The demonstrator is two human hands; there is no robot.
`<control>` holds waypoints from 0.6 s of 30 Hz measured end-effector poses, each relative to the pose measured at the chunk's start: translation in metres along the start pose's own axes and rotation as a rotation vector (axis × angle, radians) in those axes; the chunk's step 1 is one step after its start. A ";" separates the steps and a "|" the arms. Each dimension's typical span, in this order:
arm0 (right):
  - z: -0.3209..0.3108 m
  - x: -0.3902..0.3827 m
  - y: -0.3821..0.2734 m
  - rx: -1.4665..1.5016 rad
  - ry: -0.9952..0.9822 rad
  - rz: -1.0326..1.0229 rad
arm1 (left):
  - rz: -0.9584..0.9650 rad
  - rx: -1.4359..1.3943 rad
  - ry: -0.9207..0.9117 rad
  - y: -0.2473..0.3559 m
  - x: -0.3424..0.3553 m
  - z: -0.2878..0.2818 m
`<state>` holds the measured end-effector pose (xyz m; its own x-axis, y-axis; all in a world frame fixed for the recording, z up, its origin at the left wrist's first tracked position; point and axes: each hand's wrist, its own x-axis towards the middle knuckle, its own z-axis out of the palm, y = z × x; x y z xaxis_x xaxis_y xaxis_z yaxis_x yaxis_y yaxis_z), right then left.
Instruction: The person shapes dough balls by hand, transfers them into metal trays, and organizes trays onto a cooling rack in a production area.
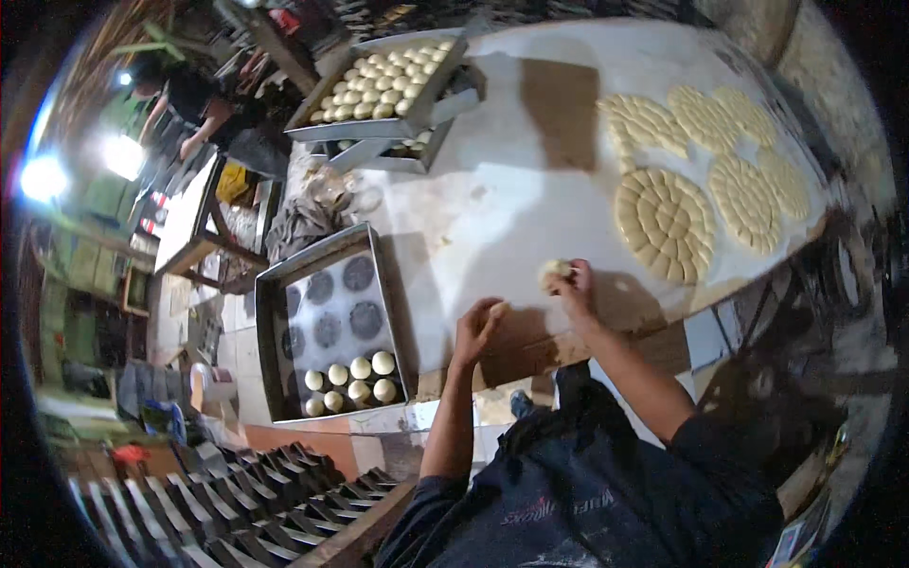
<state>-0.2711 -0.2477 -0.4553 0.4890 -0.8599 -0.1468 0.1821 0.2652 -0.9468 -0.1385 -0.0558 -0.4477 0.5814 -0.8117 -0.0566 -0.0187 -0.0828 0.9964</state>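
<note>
My right hand (575, 289) is closed round a pale lump of dough (552, 275) over the front of the white work table (454, 218). To its left, my left hand (478, 327) has its fingers curled, with what looks like a small pale dough piece (500, 310) at the fingertips. Left of both hands lies a metal tray (388, 322) with several round dough balls (360, 368) in its near part and dark round marks on its liner. At the right, several flat dough rounds (663, 218) are cut into many small segments.
Stacked metal trays of dough balls (379, 85) sit at the back left of the table, beside a crumpled cloth (301, 227). A co-worker (204, 118) stands by a smaller table (185, 227). Metal racks of stacked pans (208, 511) fill the lower left, and a white bucket (213, 383) stands on the floor.
</note>
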 end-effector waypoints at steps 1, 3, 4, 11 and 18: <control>-0.025 0.018 -0.006 0.003 0.016 -0.054 | 0.013 -0.007 0.024 -0.001 -0.007 -0.001; -0.040 0.031 -0.037 -0.116 0.168 -0.107 | 0.079 0.129 0.192 -0.020 -0.033 -0.019; -0.072 0.040 -0.034 -0.065 0.166 -0.152 | -0.010 0.117 0.210 -0.012 -0.040 -0.010; -0.141 0.042 -0.056 -1.241 -0.726 -0.930 | 0.355 1.215 0.257 -0.001 -0.016 -0.038; -0.039 0.061 -0.039 -1.055 -0.694 -0.937 | 0.235 0.792 0.398 0.001 0.091 0.057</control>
<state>-0.2816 -0.3277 -0.4386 0.8833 -0.0986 0.4583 0.1239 -0.8937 -0.4312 -0.1320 -0.1631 -0.4558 0.7269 -0.6108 0.3140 -0.6383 -0.4322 0.6370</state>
